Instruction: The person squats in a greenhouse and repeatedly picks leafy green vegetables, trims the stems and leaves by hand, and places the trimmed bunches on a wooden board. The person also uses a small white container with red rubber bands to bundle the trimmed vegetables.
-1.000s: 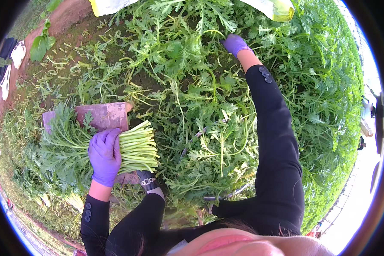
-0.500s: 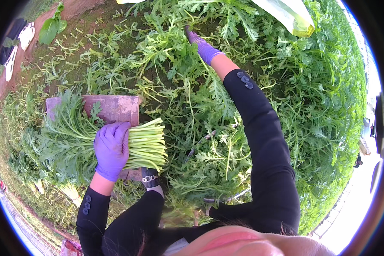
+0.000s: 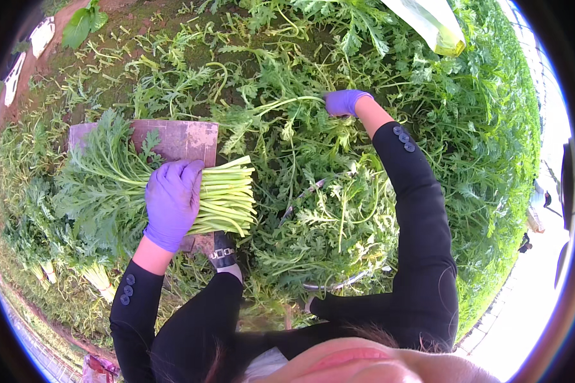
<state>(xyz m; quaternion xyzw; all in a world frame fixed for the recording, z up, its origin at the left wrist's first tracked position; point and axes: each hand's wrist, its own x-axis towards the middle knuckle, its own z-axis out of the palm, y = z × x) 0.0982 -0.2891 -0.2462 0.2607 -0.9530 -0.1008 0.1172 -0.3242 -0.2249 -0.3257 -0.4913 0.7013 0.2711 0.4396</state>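
Observation:
A thick bunch of chrysanthemum greens [image 3: 227,196] lies over a worn purplish board [image 3: 185,137], its pale cut stems to the right and its leaves to the left. My left hand [image 3: 172,198], in a purple glove, is closed around the stems just below the leaves. Farther off to the right, my right hand [image 3: 345,103], gloved in the same purple, is closed at the end of a single pale stalk of chrysanthemum greens [image 3: 294,100], whose leaves trail left. The fingertips of that hand are hidden.
Loose greens [image 3: 326,220] lie in a heap right of the board, beside my shoe [image 3: 222,249]. Dense growing plants [image 3: 492,159] fill the right side. Tied bundles [image 3: 99,281] lie at lower left. A white-and-yellow plastic bag [image 3: 437,29] is at the far right; white shoes [image 3: 41,37] show far left.
My right hand has come nearer and to the right, out of the far leaves, and now has a stalk in it. My left hand still grips the bunch.

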